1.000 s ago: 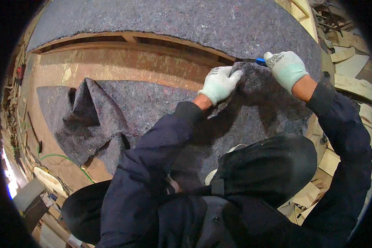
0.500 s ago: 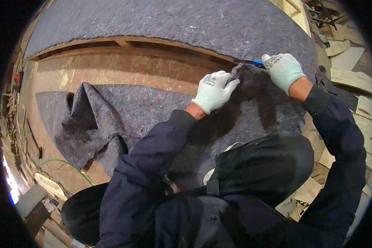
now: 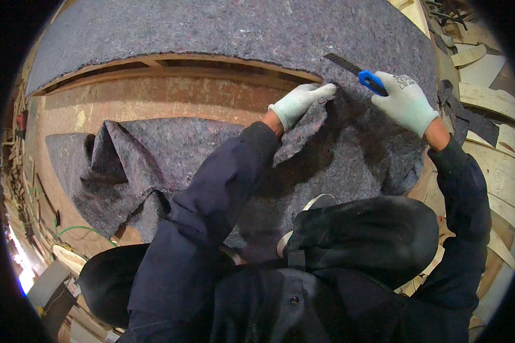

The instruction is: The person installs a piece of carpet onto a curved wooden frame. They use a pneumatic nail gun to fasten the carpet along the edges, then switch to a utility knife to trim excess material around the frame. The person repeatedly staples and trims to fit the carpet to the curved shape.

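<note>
Head view, looking down over dark sleeves: the left hand (image 3: 300,103), in a pale glove, pinches a raised flap of grey felt (image 3: 349,154) at its far edge, fingers closed on the cloth; the right hand (image 3: 406,103), gloved alike, is closed round a blue knife (image 3: 372,82), whose dark blade (image 3: 342,63) points far and left, lying on the felt just right of the left fingertips; the felt covers the middle and right of the scene, and a second sheet (image 3: 240,28) spreads across the far side over a curved wooden frame (image 3: 171,66); between the two sheets a bare band of brown board (image 3: 154,100) shows; to the left the near sheet ends in a crumpled, folded heap (image 3: 111,166); at the right rim lie pale curved wooden pieces (image 3: 492,97) and a dark scrap of felt (image 3: 469,120), near the right wrist; a green cable (image 3: 80,230) runs along the floor at the near left.
</note>
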### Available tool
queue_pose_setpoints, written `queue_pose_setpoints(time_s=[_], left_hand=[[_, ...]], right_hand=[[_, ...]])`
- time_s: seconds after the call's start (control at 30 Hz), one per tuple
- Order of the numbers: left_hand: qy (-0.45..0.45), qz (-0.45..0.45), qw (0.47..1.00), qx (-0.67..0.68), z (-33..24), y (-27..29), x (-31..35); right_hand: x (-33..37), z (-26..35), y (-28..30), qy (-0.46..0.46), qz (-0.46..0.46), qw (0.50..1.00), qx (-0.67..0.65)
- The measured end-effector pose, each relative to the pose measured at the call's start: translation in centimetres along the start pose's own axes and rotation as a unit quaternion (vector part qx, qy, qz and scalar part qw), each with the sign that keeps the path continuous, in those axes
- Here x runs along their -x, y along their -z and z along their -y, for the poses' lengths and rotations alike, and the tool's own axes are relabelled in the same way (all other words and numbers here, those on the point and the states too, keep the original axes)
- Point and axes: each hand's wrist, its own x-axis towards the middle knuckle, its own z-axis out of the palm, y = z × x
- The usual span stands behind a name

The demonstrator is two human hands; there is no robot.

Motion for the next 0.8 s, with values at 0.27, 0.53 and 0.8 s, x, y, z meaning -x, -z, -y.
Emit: queue_pose_setpoints(time_s=[0.27, 0.53, 0.8], left_hand=[[-0.029, -0.057, 0.968, -0.244, -1.0, -1.3, 0.6], [-0.058, -0.063, 0.966, -0.245, -0.7, -1.5, 0.6], [-0.124, -0.100, 0.936, -0.313, 0.2, -1.6, -0.1]], right_hand=[[-2.4, 1.5, 0.6, 0.112, -0.009, 0.986, 0.121], [-3.7, 1.6, 2.2, 0.189, -0.013, 0.961, 0.201], [-4.9, 3.9, -0.6, 0.143, -0.028, 0.958, 0.246]])
